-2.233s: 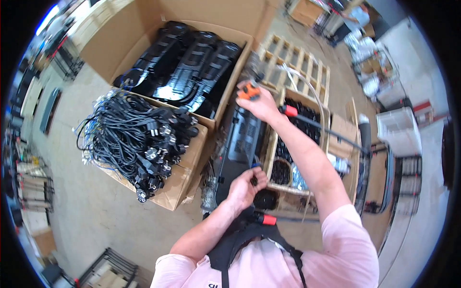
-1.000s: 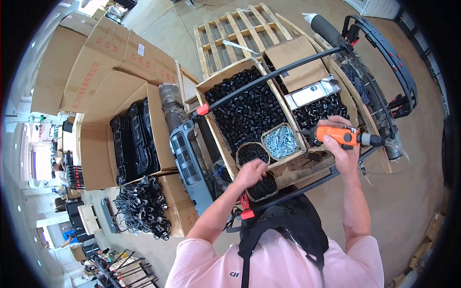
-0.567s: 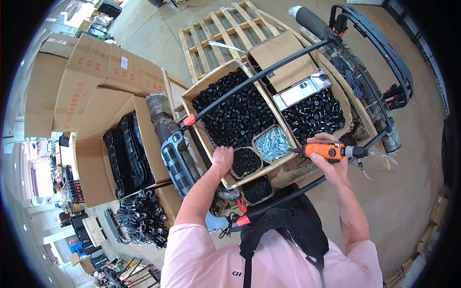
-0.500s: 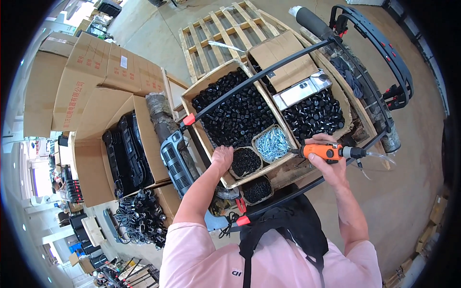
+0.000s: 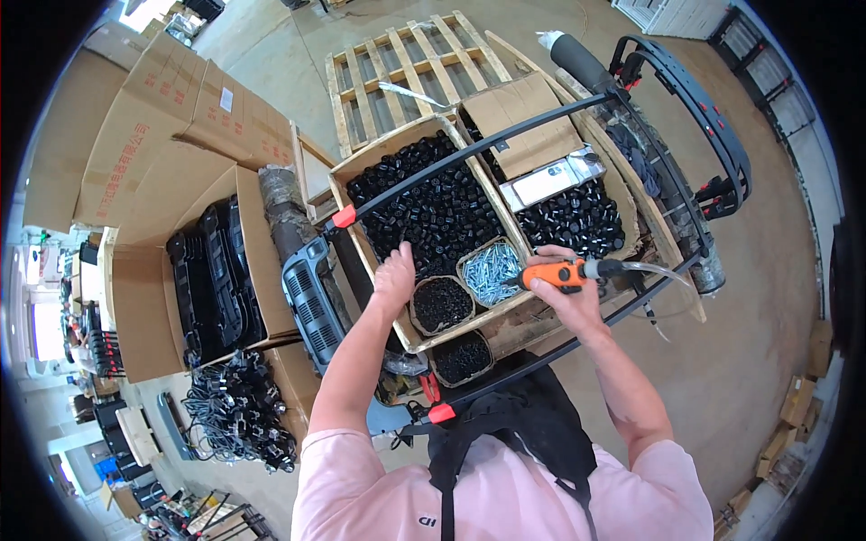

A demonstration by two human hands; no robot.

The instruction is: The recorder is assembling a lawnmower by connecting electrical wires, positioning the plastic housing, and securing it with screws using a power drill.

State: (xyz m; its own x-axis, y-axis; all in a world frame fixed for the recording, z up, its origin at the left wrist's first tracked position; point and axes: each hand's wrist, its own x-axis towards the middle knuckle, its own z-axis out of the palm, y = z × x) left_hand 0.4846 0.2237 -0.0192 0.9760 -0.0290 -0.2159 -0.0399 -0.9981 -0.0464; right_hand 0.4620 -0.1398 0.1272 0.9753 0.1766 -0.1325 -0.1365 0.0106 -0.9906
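Observation:
My right hand (image 5: 566, 290) grips an orange power screwdriver (image 5: 561, 274) with a hose at its rear, its tip pointing left toward a small tub of silver screws (image 5: 490, 270). My left hand (image 5: 395, 278) reaches into the big cardboard box of small black caps (image 5: 431, 204), fingers bent down among them; whether it holds any is hidden. A small round tub of black parts (image 5: 441, 304) sits just right of that hand. A long black metal tube with red end caps (image 5: 469, 160) lies across the boxes.
A second box of black caps (image 5: 577, 216) holds a silver packet. A wooden pallet (image 5: 397, 77) lies beyond. At left stand open cartons with black moulded panels (image 5: 209, 279) and a heap of black cables (image 5: 239, 415). A black curved frame (image 5: 699, 108) lies at right.
My left hand has moved up from the small tubs into the big box of black caps. My right hand with the screwdriver has drifted slightly left and down.

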